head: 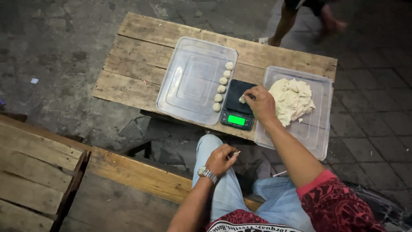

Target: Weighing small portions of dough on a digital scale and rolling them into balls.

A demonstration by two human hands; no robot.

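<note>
While outstretched — right hand (261, 102) pinching dough piece (242, 99) over scale (237, 105).

- The scale (237, 108) sits on the worktop (141, 56), between two trays.
- The left tray (189, 81) holds five dough balls (222, 89) in a row along its right edge.
- The right tray (315, 124) holds a dough mass (294, 99).
- A small dough piece (242, 99) lies on the scale.

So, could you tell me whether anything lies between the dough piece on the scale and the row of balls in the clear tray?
Nothing visible does. The right hand holds the small dough piece over the black scale, and the clear tray sits directly beside it, with the row of dough balls along its near edge.
</note>
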